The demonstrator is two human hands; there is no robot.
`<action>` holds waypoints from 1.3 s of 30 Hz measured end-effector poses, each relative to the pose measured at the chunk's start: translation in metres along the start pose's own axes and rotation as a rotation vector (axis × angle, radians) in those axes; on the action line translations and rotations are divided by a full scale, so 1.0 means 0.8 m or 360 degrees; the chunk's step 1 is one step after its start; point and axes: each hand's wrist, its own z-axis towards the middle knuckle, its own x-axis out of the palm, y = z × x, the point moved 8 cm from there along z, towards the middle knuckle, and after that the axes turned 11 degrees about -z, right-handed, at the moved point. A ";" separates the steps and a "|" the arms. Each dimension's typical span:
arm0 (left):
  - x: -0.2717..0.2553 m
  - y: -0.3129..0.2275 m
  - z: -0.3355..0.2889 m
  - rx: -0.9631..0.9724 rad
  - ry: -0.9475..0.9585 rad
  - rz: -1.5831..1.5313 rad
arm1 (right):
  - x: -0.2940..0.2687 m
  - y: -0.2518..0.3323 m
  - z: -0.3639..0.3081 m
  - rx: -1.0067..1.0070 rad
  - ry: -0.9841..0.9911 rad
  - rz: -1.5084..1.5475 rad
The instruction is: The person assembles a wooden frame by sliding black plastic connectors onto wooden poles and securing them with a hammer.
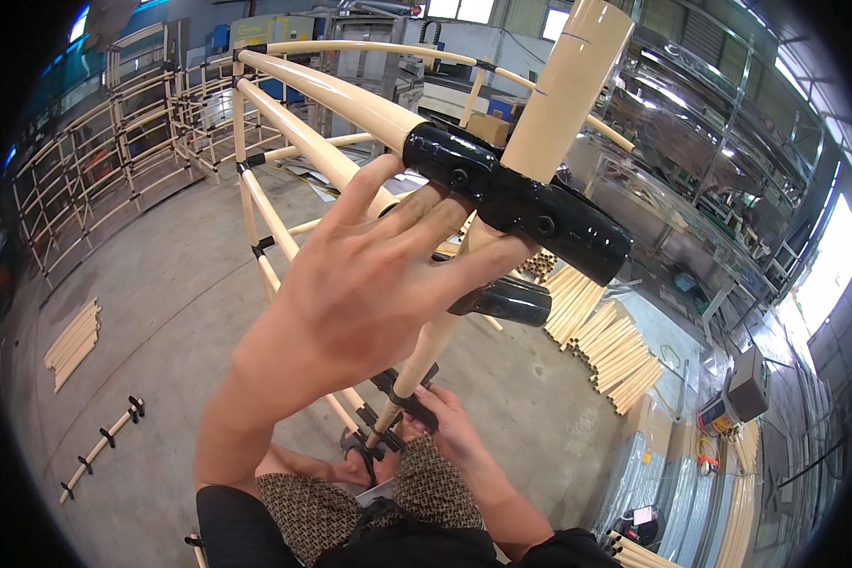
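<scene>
My left hand (350, 275) reaches up in front of me, its fingers curled against the underside of a glossy black pipe joint (559, 222). That joint clamps a beige upright pipe (568, 85) and meets a long beige rail (336, 95) running away to the far left. Just below it, another black joint (511, 301) sits on the same upright, partly behind my hand. Lower down, near my knees, my right hand (454, 426) is closed round a black pipe joint (417, 407) on the lower upright. Its fingertips are partly hidden.
Beige pipe frames (114, 142) stand at the far left. A pile of cut beige pipes (606, 341) lies at right, with a small bundle (73, 343) and a pipe with black joints (99, 450) on the left floor. Metal racking (701, 123) rises at the far right.
</scene>
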 end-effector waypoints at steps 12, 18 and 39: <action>0.001 -0.005 0.000 0.0019 0.0069 -0.0112 | 0.000 0.000 0.001 -0.0009 0.0089 0.0033; -0.005 -0.001 0.000 0.0084 0.0026 -0.0135 | -0.003 -0.001 0.002 0.0000 0.0045 0.0064; -0.002 0.027 -0.022 0.0089 0.0040 0.0119 | 0.016 0.007 -0.003 0.0074 -0.0137 0.0009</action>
